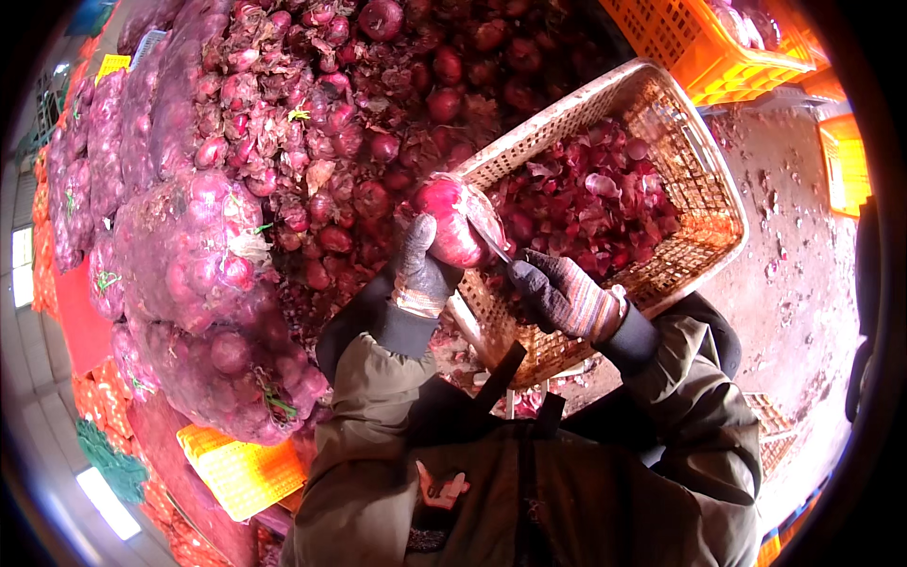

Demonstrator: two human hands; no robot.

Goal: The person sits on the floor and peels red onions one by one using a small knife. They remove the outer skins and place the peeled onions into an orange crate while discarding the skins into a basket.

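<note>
In a grey and striped work glove, my left hand (pixel 424 266) holds a large red onion (pixel 453 230) from below, over the near left rim of a pale plastic basket. My right hand (pixel 567 290), gloved alike, grips a small knife (pixel 489 239); its handle is hidden in the fingers. The blade lies against the right side of the onion, where the skin looks paler. Red onion skins and pieces fill the bottom of the basket (pixel 723 181), which is stained brown inside.
A heap of loose red onions (pixel 336 239) with dry skins spreads beyond and left of my hands. Full mesh sacks of onions (pixel 230 352) stand at the left. An orange crate (pixel 744 71) is at the upper right, a yellow crate (pixel 248 471) at the lower left. Skin scraps dot the floor (pixel 786 248).
</note>
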